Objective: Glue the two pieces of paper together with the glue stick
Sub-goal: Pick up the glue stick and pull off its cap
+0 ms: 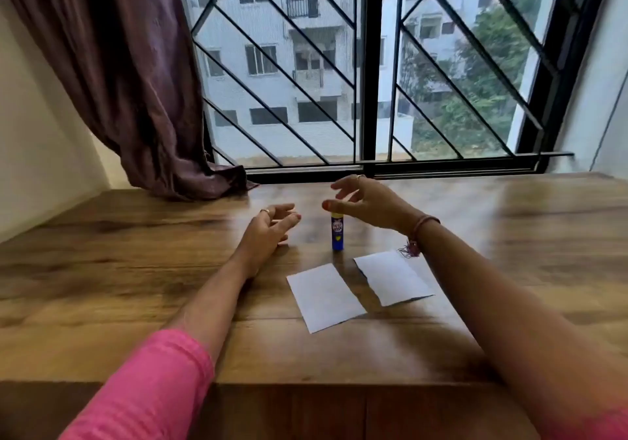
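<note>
Your right hand (365,202) hovered, fingers spread, over the upright glue (337,231) mid-frame; your left hand (270,227) rested loose and empty on the desk (136,269).

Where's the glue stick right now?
In the head view, the glue stick stands upright on the table, just beyond the two papers, under the right hand.

One head-worn wide-angle view looks forward and down across the wooden table (136,269) toward the window (367,66).

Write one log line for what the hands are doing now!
right hand open above upright blue glue stick | left hand open on wooden table | two white paper pieces apart, unglued
</note>
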